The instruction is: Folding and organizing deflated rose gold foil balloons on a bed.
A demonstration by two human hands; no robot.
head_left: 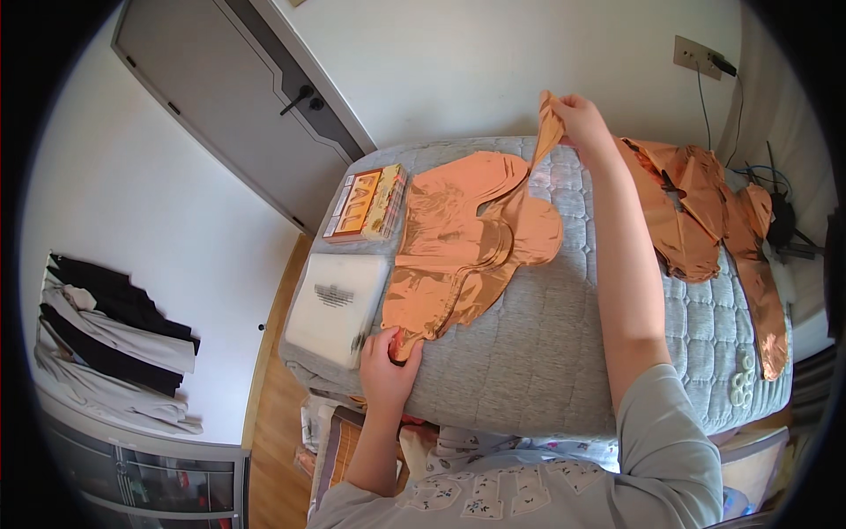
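A flat, shiny copper-coloured foil balloon (454,220) lies spread over the grey quilted mattress (502,361), its layers partly overlapping and creased. My left hand (388,375) pinches its near end between thumb and fingers, close to the mattress's front edge. With the arm stretched far forward, my right hand (582,123) grips a narrow, folded strip at the balloon's far end and holds it up off the mattress. The fingertips of my right hand are partly hidden by the foil. A second crumpled copper foil balloon (679,212) lies to the right of my right forearm.
Left of the foil are a patterned box (370,203) and a white translucent plastic pack (337,304). Small white rings (743,383) rest at the right edge. Cables and a black device (782,220) stand beyond it. A grey door (238,97) is at back left.
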